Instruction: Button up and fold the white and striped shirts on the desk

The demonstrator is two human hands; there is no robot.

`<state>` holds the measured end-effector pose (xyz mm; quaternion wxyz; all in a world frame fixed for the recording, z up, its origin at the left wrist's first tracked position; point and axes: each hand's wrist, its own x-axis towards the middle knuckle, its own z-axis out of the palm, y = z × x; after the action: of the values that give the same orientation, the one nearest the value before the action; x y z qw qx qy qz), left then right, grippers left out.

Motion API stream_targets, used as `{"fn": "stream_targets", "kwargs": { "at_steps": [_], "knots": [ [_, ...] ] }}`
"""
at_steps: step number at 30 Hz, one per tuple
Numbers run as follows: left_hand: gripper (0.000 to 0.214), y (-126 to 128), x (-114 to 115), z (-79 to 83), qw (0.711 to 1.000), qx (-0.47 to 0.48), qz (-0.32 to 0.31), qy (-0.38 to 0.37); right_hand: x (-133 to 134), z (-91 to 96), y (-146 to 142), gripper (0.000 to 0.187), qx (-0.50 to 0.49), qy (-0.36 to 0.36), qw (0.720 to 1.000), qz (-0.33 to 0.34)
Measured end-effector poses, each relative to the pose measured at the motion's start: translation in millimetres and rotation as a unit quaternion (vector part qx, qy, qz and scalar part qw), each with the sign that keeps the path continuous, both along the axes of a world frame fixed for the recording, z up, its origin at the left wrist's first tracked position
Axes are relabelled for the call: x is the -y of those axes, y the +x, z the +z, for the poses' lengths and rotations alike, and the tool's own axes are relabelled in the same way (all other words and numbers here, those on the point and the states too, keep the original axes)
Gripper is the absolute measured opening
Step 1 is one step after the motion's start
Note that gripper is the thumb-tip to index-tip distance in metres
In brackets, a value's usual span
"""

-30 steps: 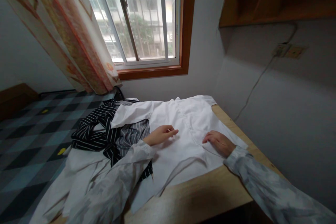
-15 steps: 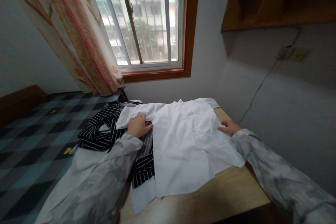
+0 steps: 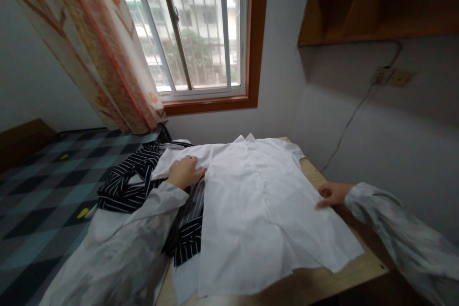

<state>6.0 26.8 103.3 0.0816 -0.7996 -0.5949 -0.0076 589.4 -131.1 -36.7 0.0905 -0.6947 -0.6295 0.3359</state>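
Observation:
A white shirt point(image 3: 258, 210) lies spread flat on a wooden table point(image 3: 362, 267), collar toward the window. My left hand point(image 3: 184, 172) rests on the shirt's left sleeve near the shoulder, fingers curled and pressed on the cloth. My right hand point(image 3: 332, 194) touches the shirt's right edge, fingers together and pinching or pressing the fabric. Both arms wear pale grey sleeves.
A black-and-white striped garment point(image 3: 132, 177) and other white clothes point(image 3: 107, 220) are heaped left of the shirt. Beyond stand a window point(image 3: 193, 33) with a patterned curtain point(image 3: 89, 48), a wooden shelf point(image 3: 376, 5) and a wall socket with cable point(image 3: 382, 76). A checkered floor point(image 3: 36, 177) lies at left.
The shirt has been drawn out flatter and wider across the table. My right hand moved from the middle of the shirt to its right edge; my left hand went to the left sleeve.

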Motion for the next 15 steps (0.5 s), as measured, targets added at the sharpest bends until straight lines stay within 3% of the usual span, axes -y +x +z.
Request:
{"fn": "stream_targets", "kwargs": {
  "at_steps": [1, 2, 6, 10, 12, 15],
  "knots": [
    [0.054, 0, -5, 4.8, 1.000, 0.000, -0.003, 0.022, -13, 9.2, 3, 0.060, -0.027, -0.038, 0.999, -0.020],
    [0.053, -2, -11, 9.5, 0.999, 0.000, -0.005, 0.046, -28, 18.7, 4, 0.059, -0.044, -0.028, 0.997, -0.054],
    [0.058, -18, -36, 22.7, 0.994, 0.011, 0.035, 0.101, -88, 40.2, -14, 0.048, 0.003, 0.130, 0.973, -0.189],
    [0.068, -48, -52, 24.0, 0.992, 0.028, 0.127, -0.004, -122, 26.0, -42, 0.066, 0.075, 0.156, 0.945, -0.277],
    [0.061, -63, -56, 21.4, 0.989, 0.038, 0.131, -0.057, -129, 13.0, -48, 0.067, 0.103, 0.156, 0.941, -0.282],
    [0.051, -80, -60, 18.7, 0.988, 0.094, 0.097, -0.081, -132, -2.7, -46, 0.050, 0.110, 0.187, 0.945, -0.243]
  ]
}}
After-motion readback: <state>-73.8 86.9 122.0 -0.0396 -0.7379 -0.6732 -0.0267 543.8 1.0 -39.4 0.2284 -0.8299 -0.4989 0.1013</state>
